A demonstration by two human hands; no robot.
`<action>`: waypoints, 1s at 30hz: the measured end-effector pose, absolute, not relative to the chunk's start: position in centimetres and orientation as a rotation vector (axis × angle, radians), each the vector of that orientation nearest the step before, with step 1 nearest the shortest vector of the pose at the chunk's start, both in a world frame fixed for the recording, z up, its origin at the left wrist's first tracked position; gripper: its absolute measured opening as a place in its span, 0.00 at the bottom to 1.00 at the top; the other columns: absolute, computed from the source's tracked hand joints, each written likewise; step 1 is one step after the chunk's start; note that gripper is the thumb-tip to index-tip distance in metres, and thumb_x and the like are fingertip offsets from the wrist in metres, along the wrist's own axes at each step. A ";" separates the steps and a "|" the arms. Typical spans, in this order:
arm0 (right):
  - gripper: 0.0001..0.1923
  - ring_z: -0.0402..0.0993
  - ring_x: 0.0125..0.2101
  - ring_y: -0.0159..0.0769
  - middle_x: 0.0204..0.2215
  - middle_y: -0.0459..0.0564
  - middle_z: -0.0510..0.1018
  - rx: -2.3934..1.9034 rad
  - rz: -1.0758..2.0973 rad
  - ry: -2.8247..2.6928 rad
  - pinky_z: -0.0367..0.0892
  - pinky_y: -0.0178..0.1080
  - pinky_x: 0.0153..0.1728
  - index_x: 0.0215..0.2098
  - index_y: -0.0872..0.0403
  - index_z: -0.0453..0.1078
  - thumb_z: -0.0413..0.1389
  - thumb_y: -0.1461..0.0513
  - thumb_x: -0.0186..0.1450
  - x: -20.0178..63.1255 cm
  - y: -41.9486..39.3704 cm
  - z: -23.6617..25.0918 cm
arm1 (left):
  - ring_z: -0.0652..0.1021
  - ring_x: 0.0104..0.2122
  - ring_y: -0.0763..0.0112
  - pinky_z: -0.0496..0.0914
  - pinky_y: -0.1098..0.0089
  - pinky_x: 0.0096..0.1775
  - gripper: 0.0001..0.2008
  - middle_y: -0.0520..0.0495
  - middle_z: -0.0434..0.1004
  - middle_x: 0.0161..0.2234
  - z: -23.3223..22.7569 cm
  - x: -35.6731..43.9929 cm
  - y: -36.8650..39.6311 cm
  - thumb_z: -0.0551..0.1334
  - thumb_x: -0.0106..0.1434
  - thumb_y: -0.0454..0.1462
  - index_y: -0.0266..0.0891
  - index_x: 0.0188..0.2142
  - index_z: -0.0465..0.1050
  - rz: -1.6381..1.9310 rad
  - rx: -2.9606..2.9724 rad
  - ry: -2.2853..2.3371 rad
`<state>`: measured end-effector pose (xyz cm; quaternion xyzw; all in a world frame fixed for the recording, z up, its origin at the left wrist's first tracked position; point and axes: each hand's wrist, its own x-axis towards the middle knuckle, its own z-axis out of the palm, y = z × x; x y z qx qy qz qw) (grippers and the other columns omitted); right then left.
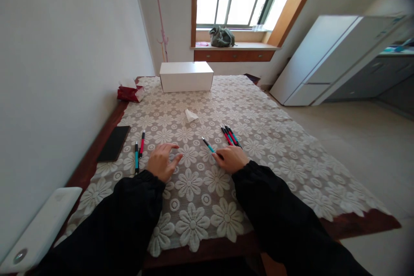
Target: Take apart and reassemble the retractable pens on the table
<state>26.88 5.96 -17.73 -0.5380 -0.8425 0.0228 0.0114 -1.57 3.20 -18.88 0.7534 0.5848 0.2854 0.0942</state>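
My right hand [231,158] is closed on a teal pen [208,144] with a black end, its tip pointing away to the upper left. Just beyond that hand lies a group of several red and teal pens [229,135], side by side and partly hidden by it. My left hand [163,161] is held with thumb and fingers apart and nothing between them. To its left, a teal pen [136,158] and a red pen [142,143] rest close together on the lace tablecloth [194,222].
A black flat notebook-like item [114,143] lies at the table's left edge. Farther back are a crumpled tissue [191,115], a white box [186,78] and a red tissue pack [130,93]. A white device [43,226] stands at lower left; a wall borders the left side.
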 end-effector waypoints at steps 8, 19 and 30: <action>0.23 0.80 0.34 0.44 0.32 0.57 0.83 -2.139 0.013 -2.288 0.64 0.39 0.33 0.32 0.51 0.81 0.49 0.50 0.73 29.1 7.2 -17.1 | 0.75 0.48 0.49 0.66 0.53 0.50 0.13 0.41 0.80 0.43 -15.3 -5.9 4.9 0.58 0.66 0.47 0.41 0.38 0.75 0.607 2.198 2.247; 0.26 0.81 0.35 0.47 0.34 0.61 0.83 -2.299 0.047 -2.177 0.67 0.40 0.34 0.35 0.53 0.82 0.51 0.45 0.71 29.8 7.4 -17.0 | 0.73 0.50 0.43 0.69 0.51 0.46 0.19 0.34 0.76 0.48 -16.0 -10.5 6.0 0.58 0.64 0.52 0.40 0.41 0.75 0.142 1.974 2.500; 0.25 0.79 0.33 0.43 0.30 0.56 0.82 -2.183 0.002 -2.213 0.61 0.38 0.31 0.30 0.51 0.80 0.49 0.47 0.73 29.2 7.2 -17.0 | 0.71 0.51 0.44 0.69 0.50 0.48 0.19 0.36 0.76 0.51 -16.0 -10.5 6.0 0.58 0.65 0.50 0.41 0.32 0.79 0.230 2.017 2.483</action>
